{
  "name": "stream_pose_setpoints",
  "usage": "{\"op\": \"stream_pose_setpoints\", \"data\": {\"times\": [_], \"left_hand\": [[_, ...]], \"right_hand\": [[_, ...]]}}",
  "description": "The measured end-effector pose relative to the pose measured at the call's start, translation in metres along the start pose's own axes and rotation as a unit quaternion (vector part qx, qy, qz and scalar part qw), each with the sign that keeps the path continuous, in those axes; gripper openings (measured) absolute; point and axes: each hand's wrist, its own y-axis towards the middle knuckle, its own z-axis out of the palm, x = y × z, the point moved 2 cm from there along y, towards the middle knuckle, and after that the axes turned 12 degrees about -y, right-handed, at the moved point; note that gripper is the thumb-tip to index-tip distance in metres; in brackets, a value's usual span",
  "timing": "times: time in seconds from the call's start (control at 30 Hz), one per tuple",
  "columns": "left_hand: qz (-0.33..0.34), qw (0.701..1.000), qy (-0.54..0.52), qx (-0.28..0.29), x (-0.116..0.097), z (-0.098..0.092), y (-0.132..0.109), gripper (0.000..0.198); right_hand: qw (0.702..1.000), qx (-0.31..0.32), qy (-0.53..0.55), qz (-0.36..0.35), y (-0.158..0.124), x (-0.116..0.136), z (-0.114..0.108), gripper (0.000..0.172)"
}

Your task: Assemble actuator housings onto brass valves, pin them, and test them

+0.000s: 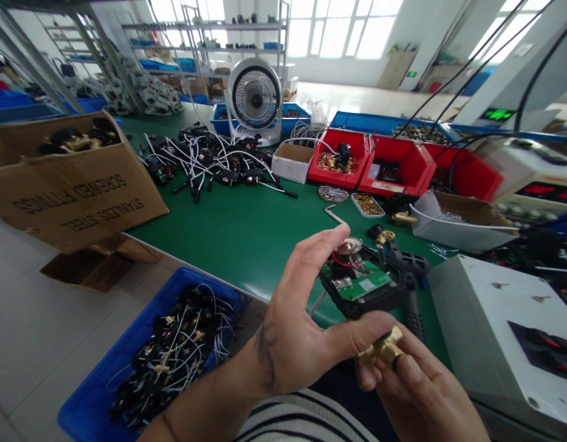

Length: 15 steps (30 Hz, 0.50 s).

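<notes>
My left hand (301, 307) is closed around an opened black housing with a green circuit board (368, 284) inside. A red wire and a round metal part show at the board's upper left. Just below the housing, my right hand (416, 380) grips a brass fitting (385, 350) with several stubs, and my left thumb lies against it. Whether the fitting is joined to the housing is hidden by my fingers. Beyond my hands on the green bench lie a hex key (335, 215), a smaller brass fitting (384, 236) and a black power screwdriver (410, 264).
A blue crate (103, 368) of wired units stands at lower left, below a cardboard box (71, 196). Wired assemblies (218, 156) pile up near a fan (255, 98). Red bins (396, 161) line the back. A grey metal box (499, 331) sits close on the right.
</notes>
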Motion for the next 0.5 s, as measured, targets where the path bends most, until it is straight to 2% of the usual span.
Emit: {"op": "stream_pose_setpoints", "data": {"times": [0.13, 0.37, 0.5], "left_hand": [[0.072, 0.997, 0.036, 0.016, -0.0010, 0.0034, -0.0045, 0.080], [0.215, 0.972, 0.091, 0.020, 0.0020, 0.0048, -0.0016, 0.073], [0.255, 0.959, 0.119, 0.038, 0.0005, 0.0028, 0.0007, 0.071]], "right_hand": [[1.000, 0.007, 0.014, 0.015, 0.0010, -0.0023, -0.0023, 0.037], [0.999, -0.015, 0.027, 0.020, -0.0013, -0.0030, -0.0024, 0.044], [1.000, 0.006, 0.016, 0.007, 0.0027, -0.0099, -0.0094, 0.041]]}}
